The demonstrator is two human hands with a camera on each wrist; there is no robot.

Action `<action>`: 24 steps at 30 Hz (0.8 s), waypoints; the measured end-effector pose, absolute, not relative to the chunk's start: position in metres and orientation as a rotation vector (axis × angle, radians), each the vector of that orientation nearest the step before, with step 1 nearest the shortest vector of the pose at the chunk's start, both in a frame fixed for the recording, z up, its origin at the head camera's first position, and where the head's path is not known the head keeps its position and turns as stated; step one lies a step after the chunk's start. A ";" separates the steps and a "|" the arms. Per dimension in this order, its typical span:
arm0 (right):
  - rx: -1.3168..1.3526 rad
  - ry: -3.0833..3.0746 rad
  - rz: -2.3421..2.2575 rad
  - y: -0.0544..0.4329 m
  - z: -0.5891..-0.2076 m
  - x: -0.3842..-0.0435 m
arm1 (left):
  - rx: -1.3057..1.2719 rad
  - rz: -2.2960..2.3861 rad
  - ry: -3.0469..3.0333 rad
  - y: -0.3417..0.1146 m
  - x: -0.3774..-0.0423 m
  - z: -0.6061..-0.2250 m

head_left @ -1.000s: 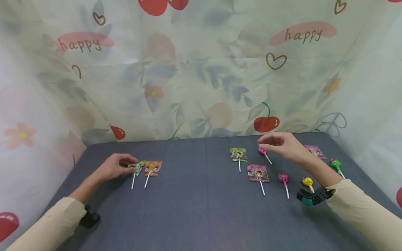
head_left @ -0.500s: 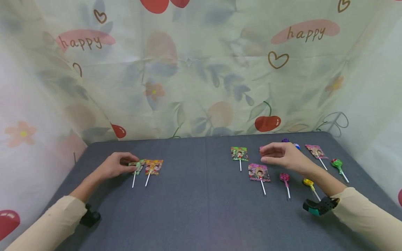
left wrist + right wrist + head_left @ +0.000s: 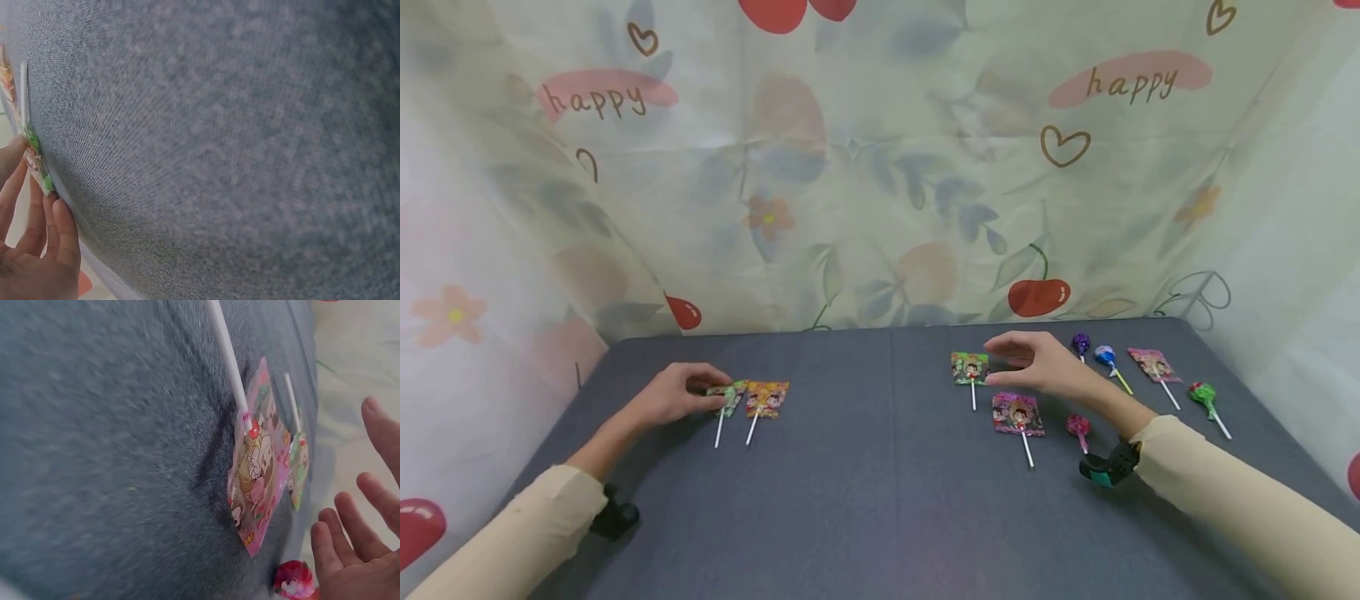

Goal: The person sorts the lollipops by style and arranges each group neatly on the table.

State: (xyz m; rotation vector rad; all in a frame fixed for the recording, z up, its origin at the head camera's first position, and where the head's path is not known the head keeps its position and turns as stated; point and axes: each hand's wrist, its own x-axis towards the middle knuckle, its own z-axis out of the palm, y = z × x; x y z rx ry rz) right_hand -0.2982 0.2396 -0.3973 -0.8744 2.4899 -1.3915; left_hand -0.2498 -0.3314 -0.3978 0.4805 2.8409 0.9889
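Note:
My left hand (image 3: 668, 396) pinches the green flat-wrapped lollipop (image 3: 731, 402) at its wrapper, its white stick toward me; in the left wrist view the thumb and fingers are at the wrapper (image 3: 34, 156). An orange-wrapped lollipop (image 3: 767, 400) lies right beside it. Over the right side of the table, my right hand (image 3: 1037, 362) holds nothing, fingers loosely spread. Its fingertips are right by another green-wrapped lollipop (image 3: 967, 367), with a purple-pink wrapped lollipop (image 3: 1017, 414) just below. In the right wrist view a round pink lollipop (image 3: 294, 580) is partly hidden behind the fingers.
Further right lie a purple round lollipop (image 3: 1081, 343), a blue one (image 3: 1106, 356), a pink-wrapped one (image 3: 1153, 365) and a green round one (image 3: 1203, 393). Near the right wrist is a pink round lollipop (image 3: 1078, 426). A patterned cloth (image 3: 850, 208) stands behind the grey table (image 3: 850, 500).
My right hand has moved left, from above a pink round lollipop to beside the green-wrapped one. The purple and blue lollipops now show; the yellow one is hidden by the arm. My left hand stays put.

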 end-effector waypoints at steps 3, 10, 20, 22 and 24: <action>-0.859 2.483 -1.392 0.233 -0.400 -0.306 | 0.474 0.984 2.842 -0.331 -0.250 -0.398; -0.830 2.471 -1.388 0.222 -0.401 -0.317 | 0.480 0.979 2.850 -0.330 -0.250 -0.399; -0.866 2.528 -1.256 0.211 -0.411 -0.325 | 0.489 0.978 2.853 -0.330 -0.251 -0.399; -0.854 2.540 -1.235 0.210 -0.412 -0.325 | 0.484 0.973 2.857 -0.330 -0.251 -0.399; -0.841 2.550 -1.210 0.211 -0.413 -0.325 | 0.474 0.966 2.857 -0.330 -0.251 -0.398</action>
